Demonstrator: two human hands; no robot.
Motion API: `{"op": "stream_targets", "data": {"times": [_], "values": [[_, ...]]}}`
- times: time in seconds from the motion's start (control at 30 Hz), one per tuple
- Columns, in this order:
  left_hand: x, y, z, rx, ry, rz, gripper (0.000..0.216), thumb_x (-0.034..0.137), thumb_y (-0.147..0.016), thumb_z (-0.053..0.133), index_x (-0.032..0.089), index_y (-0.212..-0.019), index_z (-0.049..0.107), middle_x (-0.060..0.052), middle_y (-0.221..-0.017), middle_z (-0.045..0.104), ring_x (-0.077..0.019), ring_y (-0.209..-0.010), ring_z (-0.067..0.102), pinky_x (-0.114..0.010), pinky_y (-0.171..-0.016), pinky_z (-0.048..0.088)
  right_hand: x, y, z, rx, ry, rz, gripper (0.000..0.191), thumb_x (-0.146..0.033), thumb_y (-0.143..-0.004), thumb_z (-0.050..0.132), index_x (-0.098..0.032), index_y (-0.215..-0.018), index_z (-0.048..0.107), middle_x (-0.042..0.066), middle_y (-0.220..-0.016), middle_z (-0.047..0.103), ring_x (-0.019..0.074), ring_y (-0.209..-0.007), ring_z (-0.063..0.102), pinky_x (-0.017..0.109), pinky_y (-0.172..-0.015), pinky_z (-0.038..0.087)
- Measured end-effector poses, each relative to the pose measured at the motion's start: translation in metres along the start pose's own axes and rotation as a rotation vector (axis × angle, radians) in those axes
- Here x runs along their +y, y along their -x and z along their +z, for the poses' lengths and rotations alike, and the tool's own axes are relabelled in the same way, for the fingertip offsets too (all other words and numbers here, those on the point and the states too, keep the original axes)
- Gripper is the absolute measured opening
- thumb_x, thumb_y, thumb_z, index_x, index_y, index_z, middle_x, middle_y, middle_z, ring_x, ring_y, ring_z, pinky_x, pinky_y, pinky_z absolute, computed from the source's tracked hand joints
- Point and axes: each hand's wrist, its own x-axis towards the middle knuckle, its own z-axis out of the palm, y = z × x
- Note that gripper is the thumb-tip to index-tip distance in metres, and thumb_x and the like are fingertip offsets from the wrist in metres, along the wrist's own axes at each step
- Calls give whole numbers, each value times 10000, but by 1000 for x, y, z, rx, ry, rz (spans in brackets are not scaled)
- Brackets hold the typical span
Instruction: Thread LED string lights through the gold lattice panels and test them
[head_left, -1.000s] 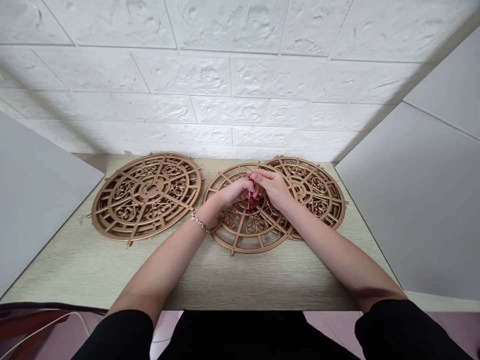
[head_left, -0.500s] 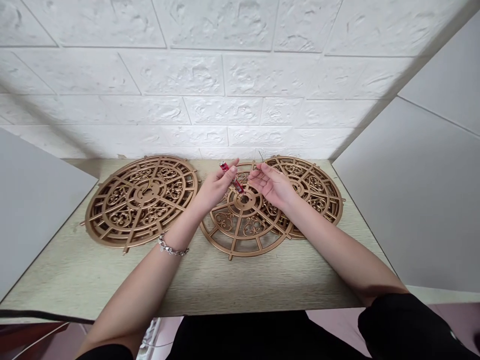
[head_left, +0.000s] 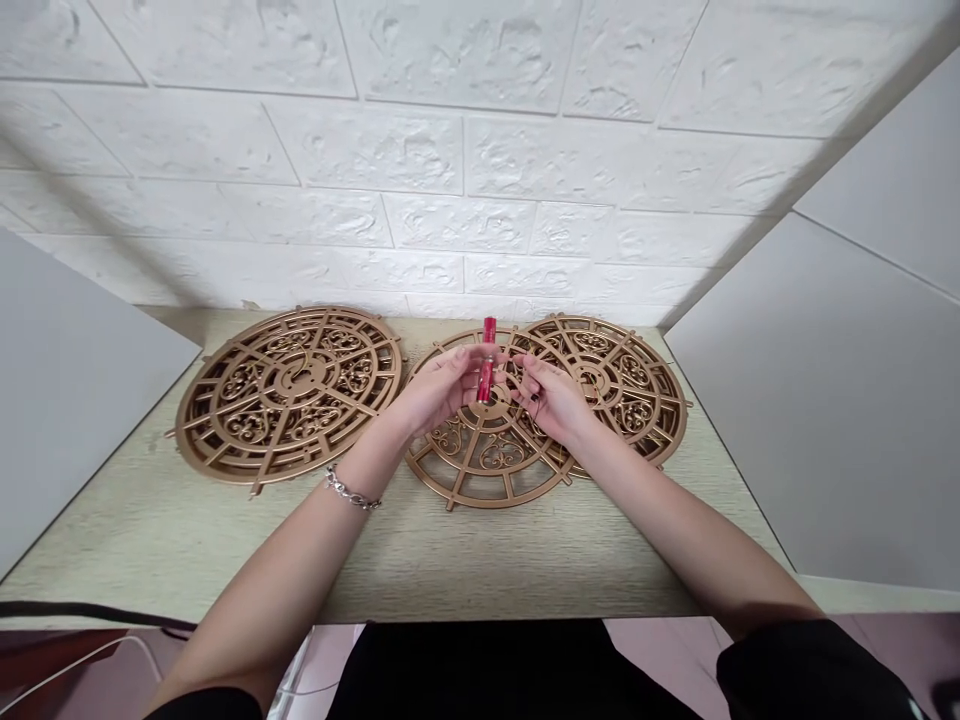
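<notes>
My left hand (head_left: 450, 388) is closed round a pair of red batteries (head_left: 486, 380), which look lined up end to end and stand nearly upright. One finger crosses the front of them at the middle. My right hand (head_left: 550, 393) is just to the right, fingertips pinched close to the batteries. A thin dark wire (head_left: 535, 402) shows at its fingers. Under both hands lies an openwork gold disc (head_left: 465, 478) with scroll patterns and a round hub. It partly overlaps the gold discs on the right (head_left: 651, 375).
More gold discs (head_left: 225, 455) are stacked on the left of the pale wood-grain table (head_left: 390, 570). A white brick-pattern wall (head_left: 420, 220) stands behind. Grey panels (head_left: 870, 400) close off both sides. A dark cable (head_left: 82, 610) runs along the front left edge.
The batteries have swung from a slant to nearly upright in my left hand. My right fingers have curled in, and the wire end that stuck up above them now hangs lower.
</notes>
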Motion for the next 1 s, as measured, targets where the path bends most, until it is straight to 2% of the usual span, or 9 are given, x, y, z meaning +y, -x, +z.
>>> {"op": "stream_targets", "data": {"times": [0.1, 0.2, 0.3, 0.5, 0.6, 0.7, 0.8, 0.9, 1.0], "values": [[-9, -5, -4, 54, -26, -52, 341, 324, -631, 746, 134, -826, 543, -82, -909, 651, -144, -756, 629, -215, -611, 492, 0, 2, 0, -10, 11, -14, 331, -341, -521, 795, -157, -763, 667, -104, -419, 352, 33, -419, 327, 189, -550, 469], [-15, -6, -4, 21, -25, -110, 505, 212, -646, 734, 200, -1062, 448, -39, -840, 654, -147, -727, 644, -251, -647, 500, 0, 3, 3, -7, 22, -26, 342, -341, -488, 807, -152, -736, 667, -109, -392, 335, 34, -404, 321, 191, -527, 456], [-17, -4, -1, -8, -9, -138, 746, 123, -673, 680, 274, -1270, 258, -10, -827, 631, -153, -738, 646, -258, -648, 497, 0, 4, 5, -1, 42, -36, 355, -354, -471, 807, -156, -726, 658, -118, -377, 317, 31, -388, 302, 199, -505, 437], [-16, -2, 2, -44, 18, -153, 574, 36, -642, 619, 234, -1133, 398, -17, -939, 561, -161, -794, 630, -293, -675, 510, 2, 7, 8, 56, 75, -84, 351, -327, -447, 806, -159, -717, 659, -104, -397, 391, 31, -383, 301, 201, -440, 390], [-19, -3, 2, -57, 48, -145, 469, 22, -607, 580, 219, -1003, 424, 32, -800, 534, -116, -661, 597, -299, -636, 514, 4, 7, 8, 73, 90, -90, 335, -321, -456, 804, -159, -708, 656, -102, -400, 392, 29, -384, 315, 190, -434, 387], [-22, -6, 2, -118, 130, -174, 284, 83, -599, 528, 192, -842, 427, 64, -627, 457, -64, -478, 471, -275, -575, 501, 6, 5, 6, 58, 109, -105, 314, -325, -481, 795, -160, -699, 640, -101, -404, 397, 29, -384, 332, 187, -442, 387], [-22, -8, 4, -145, 151, -235, 131, 251, -677, 507, 179, -725, 409, 58, -540, 398, -60, -403, 382, -247, -504, 466, 8, 4, 5, 45, 117, -117, 326, -345, -482, 793, -162, -693, 626, -95, -426, 422, 34, -391, 354, 199, -452, 392], [-23, -11, 6, -121, 90, -252, 314, 464, -771, 418, 175, -652, 383, 53, -493, 353, -50, -352, 303, -190, -399, 364, 9, 3, 3, 39, 125, -128, 343, -365, -474, 797, -168, -692, 619, -93, -445, 439, 37, -403, 375, 207, -475, 406], [-25, -13, 8, -87, 38, -262, 467, 607, -793, 304, 180, -609, 346, 59, -462, 305, -39, -316, 217, -159, -325, 220, 11, 2, 3, 39, 139, -145, 346, -372, -465, 800, -174, -680, 615, -90, -463, 451, 44, -421, 399, 214, -493, 412]]}}
